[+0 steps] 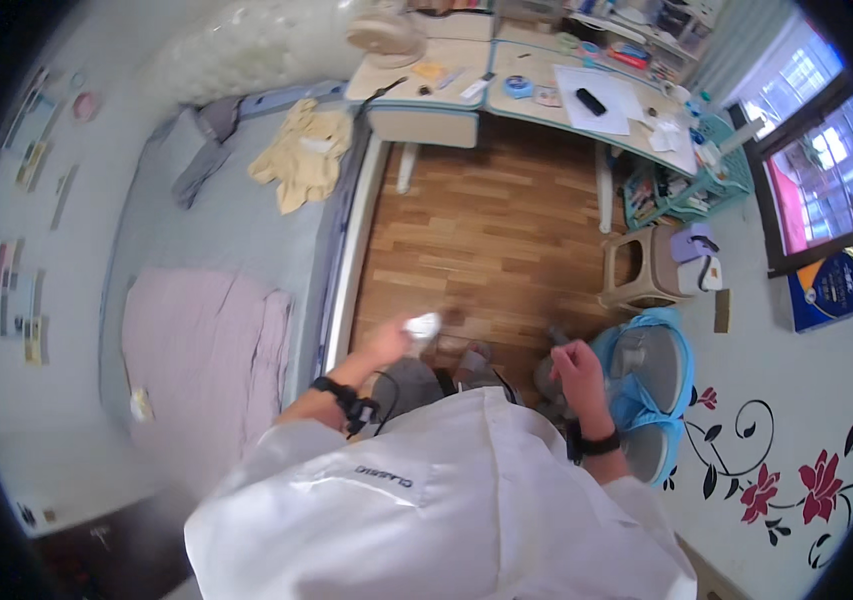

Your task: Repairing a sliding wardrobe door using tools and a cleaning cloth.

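My left hand (384, 345) is closed around a small white thing (424, 326), soft-looking and too blurred to name. It is held above the floor beside the bed's edge. On the other side, my right hand (578, 372) is curled into a fist close to two blue-rimmed oval containers (681, 350). A dark grey blurred thing (556, 335) shows just beyond its fingers; whether the fist grips it is hard to make out. Black bands circle both wrists, and a cable hangs by the left one.
At left lies a bed with a pink blanket (206, 340) and a yellow garment (303, 155). Desks stand ahead, with a fan (386, 38) and a phone (591, 101). A beige stool (643, 268) and a green shelf rack (721, 170) line the right wall. Wooden floor (476, 220) lies between.
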Action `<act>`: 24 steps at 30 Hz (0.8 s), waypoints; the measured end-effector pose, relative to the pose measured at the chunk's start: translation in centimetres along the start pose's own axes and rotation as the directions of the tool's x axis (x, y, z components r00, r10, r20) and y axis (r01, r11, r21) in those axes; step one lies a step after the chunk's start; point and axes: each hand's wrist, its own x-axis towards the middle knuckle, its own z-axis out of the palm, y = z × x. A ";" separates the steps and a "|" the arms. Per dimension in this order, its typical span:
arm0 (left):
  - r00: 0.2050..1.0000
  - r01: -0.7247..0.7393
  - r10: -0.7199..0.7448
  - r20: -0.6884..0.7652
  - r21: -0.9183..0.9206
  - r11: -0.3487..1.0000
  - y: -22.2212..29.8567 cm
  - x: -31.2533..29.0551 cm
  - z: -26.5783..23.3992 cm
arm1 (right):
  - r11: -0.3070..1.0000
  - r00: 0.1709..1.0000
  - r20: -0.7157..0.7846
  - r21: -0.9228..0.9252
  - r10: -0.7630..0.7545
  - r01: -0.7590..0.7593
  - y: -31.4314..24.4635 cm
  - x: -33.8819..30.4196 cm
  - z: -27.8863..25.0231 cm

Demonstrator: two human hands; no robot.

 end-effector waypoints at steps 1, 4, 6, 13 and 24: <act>0.996 0.010 -0.017 -0.082 -0.087 0.996 -2.6 1.1 -1.1 | 0.997 0.998 -0.001 -0.038 -0.067 0.067 -2.4 2.2 -0.4; 0.959 0.203 -0.274 -0.073 -0.498 0.843 -8.1 3.3 -4.4 | 0.987 0.987 -0.040 -0.054 -0.154 0.152 -6.9 8.9 -2.5; 0.922 0.334 -0.387 0.021 -0.549 0.767 -8.8 4.8 -6.5 | 0.985 0.983 -0.061 -0.020 -0.171 0.170 -8.6 13.5 -3.9; 0.871 0.479 -0.355 0.341 -0.750 0.456 -5.0 20.5 -11.5 | 0.916 0.962 -0.262 0.399 0.077 0.036 -8.4 26.1 -4.0; 0.938 0.227 -0.109 0.330 -0.343 0.912 16.1 50.4 -24.3 | 0.786 0.809 -0.481 0.617 0.339 0.037 -8.7 32.6 -8.4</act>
